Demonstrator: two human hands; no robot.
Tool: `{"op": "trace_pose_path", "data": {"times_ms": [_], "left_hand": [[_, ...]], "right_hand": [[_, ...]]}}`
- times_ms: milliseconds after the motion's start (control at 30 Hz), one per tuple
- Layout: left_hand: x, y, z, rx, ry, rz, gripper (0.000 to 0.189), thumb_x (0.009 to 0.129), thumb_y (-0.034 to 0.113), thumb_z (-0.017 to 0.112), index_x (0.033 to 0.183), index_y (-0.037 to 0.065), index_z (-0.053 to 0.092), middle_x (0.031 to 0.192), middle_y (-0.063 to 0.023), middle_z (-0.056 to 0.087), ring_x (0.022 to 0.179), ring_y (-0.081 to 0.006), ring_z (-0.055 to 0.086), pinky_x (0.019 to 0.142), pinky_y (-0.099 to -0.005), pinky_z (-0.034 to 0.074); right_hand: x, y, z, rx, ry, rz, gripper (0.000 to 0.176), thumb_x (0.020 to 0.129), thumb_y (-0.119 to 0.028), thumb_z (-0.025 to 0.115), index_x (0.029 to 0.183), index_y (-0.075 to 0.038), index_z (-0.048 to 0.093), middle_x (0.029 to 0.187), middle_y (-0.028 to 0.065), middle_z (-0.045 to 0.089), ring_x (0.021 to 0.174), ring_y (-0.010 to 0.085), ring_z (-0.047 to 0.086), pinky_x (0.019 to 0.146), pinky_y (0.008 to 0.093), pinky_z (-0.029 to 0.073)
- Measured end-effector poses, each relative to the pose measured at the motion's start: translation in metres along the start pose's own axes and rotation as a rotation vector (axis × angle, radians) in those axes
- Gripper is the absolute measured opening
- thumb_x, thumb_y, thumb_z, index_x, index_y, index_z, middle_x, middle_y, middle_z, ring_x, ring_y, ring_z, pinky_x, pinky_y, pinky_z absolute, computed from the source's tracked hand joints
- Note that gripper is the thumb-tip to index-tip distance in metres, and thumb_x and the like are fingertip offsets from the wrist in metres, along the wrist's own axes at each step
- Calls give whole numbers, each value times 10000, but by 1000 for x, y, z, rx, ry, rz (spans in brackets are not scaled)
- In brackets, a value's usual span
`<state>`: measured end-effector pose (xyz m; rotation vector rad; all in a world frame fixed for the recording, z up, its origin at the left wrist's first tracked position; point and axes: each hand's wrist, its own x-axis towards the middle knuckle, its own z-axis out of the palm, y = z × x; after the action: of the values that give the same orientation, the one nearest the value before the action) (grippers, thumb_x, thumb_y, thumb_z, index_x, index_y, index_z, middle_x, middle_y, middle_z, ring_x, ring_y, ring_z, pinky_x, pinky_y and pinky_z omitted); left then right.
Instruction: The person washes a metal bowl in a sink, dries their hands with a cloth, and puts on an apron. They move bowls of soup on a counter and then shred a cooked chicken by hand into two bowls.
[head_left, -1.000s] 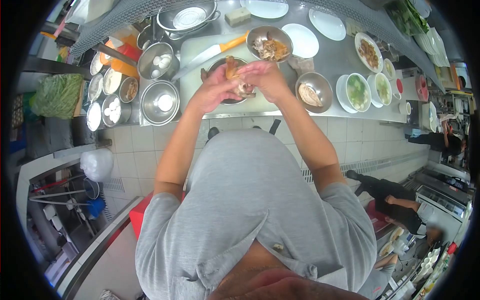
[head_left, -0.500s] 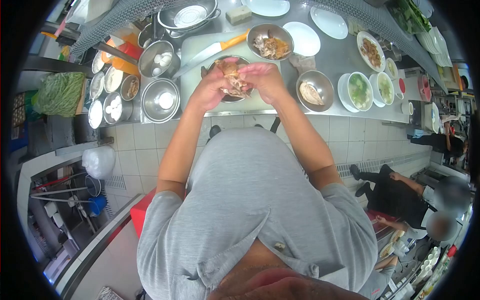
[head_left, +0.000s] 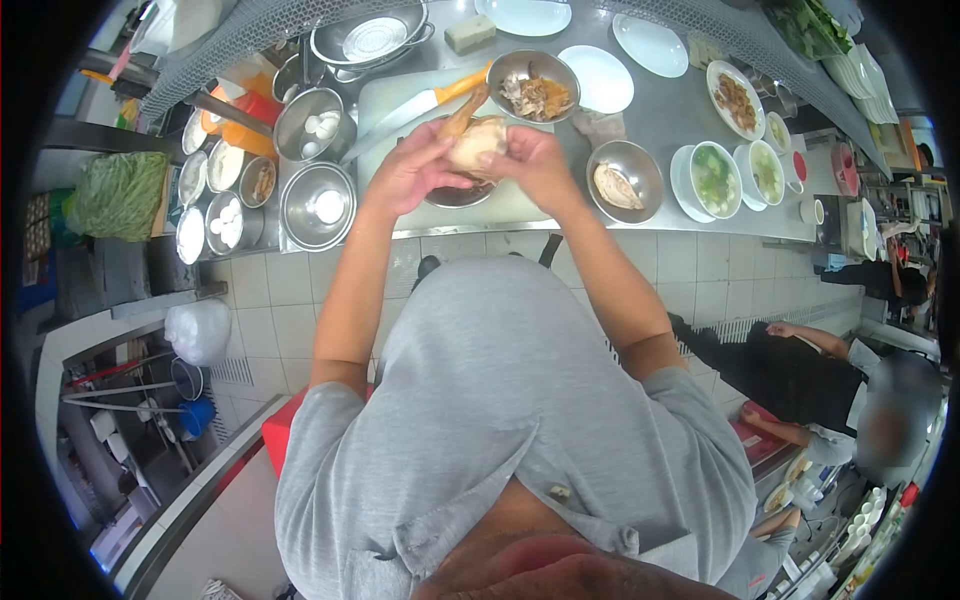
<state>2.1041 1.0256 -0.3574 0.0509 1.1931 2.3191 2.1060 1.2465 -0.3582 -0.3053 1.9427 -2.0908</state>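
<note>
Since half a second ago the chicken piece (head_left: 480, 140) has been turned over. Its torn, stringy side showed then; now a smooth, pale rounded side faces up, and the brown bone end points away from the fingers toward the knife (head_left: 420, 104).

The left hand (head_left: 412, 172) and the right hand (head_left: 537, 160) both grasp the piece. The fingers curl around its two flanks and the thumbs press on top. It hangs in the air between the fingertips, just above the metal bowl (head_left: 455, 194) on the cutting board (head_left: 385, 160). A bowl of scraps (head_left: 535, 85) lies just beyond the right fingers.

The cooked meat looks soft, light and greasy. It would likely slip under a loose grip and tear if pulled hard. The bone end seems the firmest place to hold, with the other fingers cupping the fleshy bulge.

No brand, label or writing can be read anywhere around the hands.
</note>
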Motion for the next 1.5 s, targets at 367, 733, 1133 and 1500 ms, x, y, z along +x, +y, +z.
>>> {"op": "trace_pose_path", "data": {"times_ms": [367, 733, 1133, 1500], "left_hand": [[19, -9, 9, 82, 73, -134, 421, 937, 214, 631, 1287, 35, 478, 1088, -130, 627, 869, -225, 677, 694, -373, 610], [47, -19, 40, 305, 18, -141, 396, 943, 225, 639, 1250, 25, 489, 1097, -92, 613, 896, -163, 655, 684, -286, 565], [112, -50, 74, 365, -43, -181, 366, 955, 214, 624, 1235, 34, 474, 1032, -83, 614, 795, -152, 646, 568, -281, 560], [145, -62, 93, 347, -3, -197, 452, 917, 277, 668, 1243, 26, 482, 1031, -99, 626, 799, -185, 669, 560, -302, 567]], "right_hand": [[-21, -15, -7, -588, 193, -414, 455, 763, -204, 819, 1151, -24, 666, 1101, 114, 705, 1006, 251, 662, 900, 356, 520], [-32, -54, -31, -766, -51, 22, 531, 688, -417, 857, 1054, -73, 685, 1009, 126, 709, 963, 326, 656, 851, 424, 511], [-57, 2, -70, -810, 374, -291, 412, 717, -301, 855, 966, -33, 666, 929, 133, 683, 849, 341, 646, 761, 441, 511], [-72, -8, -102, -582, 396, -242, 326, 721, -103, 835, 965, -37, 630, 888, 125, 643, 781, 244, 644, 676, 325, 526]]}}
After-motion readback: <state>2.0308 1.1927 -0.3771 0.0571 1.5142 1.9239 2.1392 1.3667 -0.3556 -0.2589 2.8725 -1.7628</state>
